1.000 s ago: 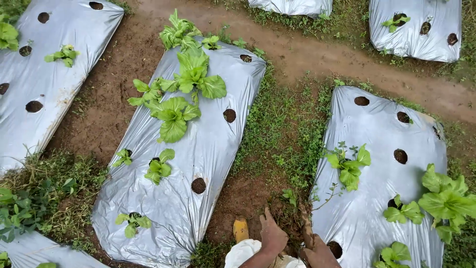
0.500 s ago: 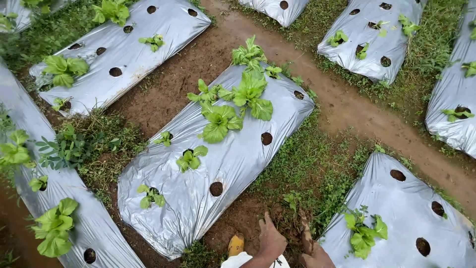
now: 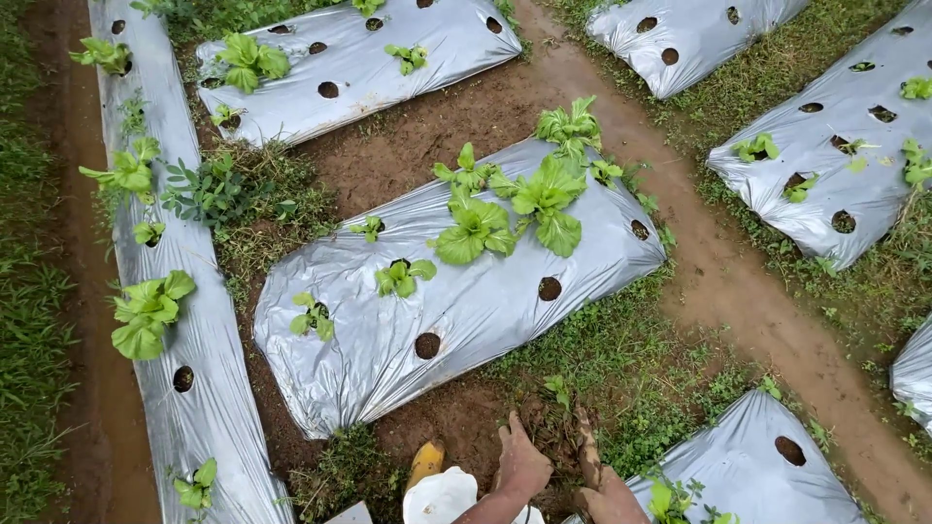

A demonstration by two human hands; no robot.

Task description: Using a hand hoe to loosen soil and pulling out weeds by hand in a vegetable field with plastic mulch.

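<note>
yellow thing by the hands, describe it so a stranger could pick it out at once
Start at the middle silver-covered bed and go down to its near end, where bare soil shows. There, just left of the left hand, lies the small yellow object; it alone is yellow.

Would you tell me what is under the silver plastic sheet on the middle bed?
Through the silver sheet's round holes, dark soil shows and leafy seedlings emerge; the rest beneath is covered.

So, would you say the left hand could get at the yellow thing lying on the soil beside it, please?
Probably yes: the left hand rests on the soil close to the yellow thing, with only bare earth between them.
</note>
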